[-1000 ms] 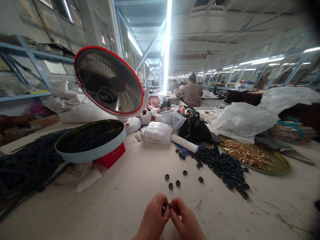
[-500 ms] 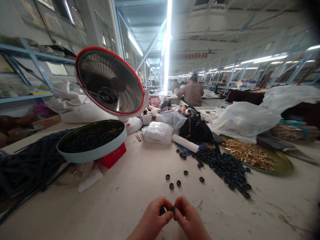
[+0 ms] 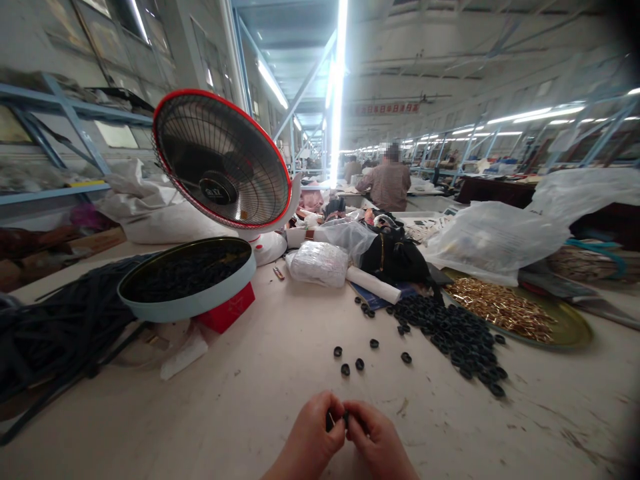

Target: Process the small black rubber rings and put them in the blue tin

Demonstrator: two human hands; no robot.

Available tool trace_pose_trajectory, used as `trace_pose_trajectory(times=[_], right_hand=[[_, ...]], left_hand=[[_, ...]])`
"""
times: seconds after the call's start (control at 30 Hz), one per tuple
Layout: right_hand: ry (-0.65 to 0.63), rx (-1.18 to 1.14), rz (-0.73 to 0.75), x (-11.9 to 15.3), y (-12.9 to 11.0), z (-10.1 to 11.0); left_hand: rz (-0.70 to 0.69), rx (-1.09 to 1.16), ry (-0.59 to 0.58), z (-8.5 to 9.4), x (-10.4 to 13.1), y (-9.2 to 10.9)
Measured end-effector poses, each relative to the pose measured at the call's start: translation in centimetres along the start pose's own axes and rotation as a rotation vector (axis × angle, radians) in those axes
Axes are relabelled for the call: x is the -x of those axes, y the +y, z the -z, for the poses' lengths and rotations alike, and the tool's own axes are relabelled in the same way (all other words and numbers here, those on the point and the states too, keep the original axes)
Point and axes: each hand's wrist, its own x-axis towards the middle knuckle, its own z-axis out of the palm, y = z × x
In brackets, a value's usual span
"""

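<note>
At the bottom centre, my left hand [image 3: 317, 430] and my right hand [image 3: 373, 437] meet with fingertips pinched on a small black piece [image 3: 345, 419] between them. Its shape is mostly hidden by the fingers. Just beyond the hands lie several loose black rings [image 3: 359, 364] on the pale table [image 3: 280, 347]. To the right spreads a pile of black rings [image 3: 457, 337], beside a round tray [image 3: 575, 331] of gold-coloured metal pieces [image 3: 500, 310]. A round tin [image 3: 200, 303] at the left holds short black strips [image 3: 193, 270].
A red-rimmed fan-shaped device [image 3: 223, 160] stands behind the tin, which rests on a red box [image 3: 227, 310]. Long black strips [image 3: 65, 313] lie far left. A plastic-wrapped bundle [image 3: 318, 264], a white roll [image 3: 374, 285] and a black bag [image 3: 395, 257] sit mid-table. A person [image 3: 390, 180] is farther back.
My hands have shifted slightly and the fingers have closed in nearer each other around the black piece. The whole view has moved a little.
</note>
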Motion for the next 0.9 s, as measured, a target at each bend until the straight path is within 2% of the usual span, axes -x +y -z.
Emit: trace_pose_trajectory(times=[0.1, 0.27, 0.37, 0.43, 0.57, 0.73, 0.83, 0.9], right_hand=[[-0.017, 0.012, -0.03, -0.1, -0.3, -0.1], [0.008, 0.135, -0.053, -0.2, -0.3, -0.9], [0.041, 0.123, -0.032, -0.5, -0.2, -0.9], [0.081, 0.047, -0.046, -0.8, -0.1, -0.4], [-0.024, -0.033, -0.056, -1.3, -0.2, 0.6], [-0.03, -0.014, -0.081, -1.3, -0.3, 0.3], [-0.005, 0.075, -0.06, -1.7, -0.1, 0.3], [0.048, 0.1, -0.063, -2.1, 0.0, 0.8]], left_hand=[[0.021, -0.037, 0.046, -0.1, -0.1, -0.2], [0.0, -0.117, 0.2, 0.3, -1.0, -1.0], [-0.032, -0.079, 0.18, 0.4, -1.4, -0.8], [-0.028, -0.022, 0.117, 0.5, -1.3, -0.3], [0.009, 0.113, 0.016, 0.6, -1.0, 0.4], [-0.035, 0.069, 0.134, 0.3, -1.1, -0.2], [-0.059, 0.055, 0.139, 0.1, -1.6, -0.4], [-0.018, 0.135, 0.12, 0.2, -1.9, -0.4]])
